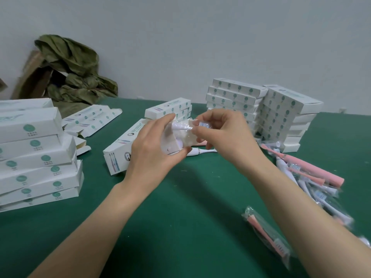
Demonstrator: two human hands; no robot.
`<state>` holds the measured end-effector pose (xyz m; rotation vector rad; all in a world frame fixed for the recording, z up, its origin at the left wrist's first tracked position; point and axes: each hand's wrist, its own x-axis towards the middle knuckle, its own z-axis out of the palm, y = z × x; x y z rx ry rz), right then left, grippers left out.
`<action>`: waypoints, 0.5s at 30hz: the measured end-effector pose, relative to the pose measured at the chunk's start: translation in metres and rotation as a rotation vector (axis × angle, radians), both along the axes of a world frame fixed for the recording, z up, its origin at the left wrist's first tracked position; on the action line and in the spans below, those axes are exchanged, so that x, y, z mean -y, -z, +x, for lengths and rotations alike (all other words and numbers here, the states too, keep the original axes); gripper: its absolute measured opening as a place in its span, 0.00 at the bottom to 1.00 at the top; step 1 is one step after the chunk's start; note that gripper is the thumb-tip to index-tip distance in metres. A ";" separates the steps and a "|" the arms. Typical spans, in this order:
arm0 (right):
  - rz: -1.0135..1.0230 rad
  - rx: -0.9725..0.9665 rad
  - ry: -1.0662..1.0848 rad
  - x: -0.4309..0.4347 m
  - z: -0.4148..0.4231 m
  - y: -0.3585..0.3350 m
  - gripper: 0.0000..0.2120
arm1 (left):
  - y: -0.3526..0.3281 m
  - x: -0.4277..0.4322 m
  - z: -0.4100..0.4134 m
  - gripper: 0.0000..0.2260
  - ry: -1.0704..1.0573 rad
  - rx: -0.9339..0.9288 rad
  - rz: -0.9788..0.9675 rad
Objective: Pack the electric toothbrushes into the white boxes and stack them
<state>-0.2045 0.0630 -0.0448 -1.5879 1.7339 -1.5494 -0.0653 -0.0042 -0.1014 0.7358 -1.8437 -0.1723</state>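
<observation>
My left hand (154, 149) grips the open end of a white box (172, 141) held above the green table (180, 207). My right hand (220, 135) pinches a white brush head (192, 126) in clear wrap at the box's mouth. A white toothbrush handle (202, 151) lies on the table just behind my hands. Another white box (124, 145) lies flat to the left of my left hand. Stacks of closed white boxes stand at the left (36, 153), at the back centre (170, 109) and at the back right (261, 109).
Pink and white toothbrush handles and wrapped brush heads (313, 177) lie piled at the right. A wrapped pink brush head (267, 235) lies near my right forearm. Flat unfolded boxes (92, 119) sit at the back left, with an olive-green cloth (76, 71) and brown cardboard (32, 77) against the wall.
</observation>
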 end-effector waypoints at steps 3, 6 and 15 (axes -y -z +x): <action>0.044 0.019 -0.027 0.002 -0.005 0.002 0.06 | 0.000 -0.002 0.000 0.31 0.008 0.003 0.007; 0.067 0.138 -0.139 0.002 -0.013 0.000 0.06 | -0.001 -0.003 0.001 0.31 0.002 -0.011 0.018; -0.066 -0.517 -0.007 0.010 0.008 0.000 0.11 | 0.001 -0.007 -0.005 0.31 0.032 0.025 0.013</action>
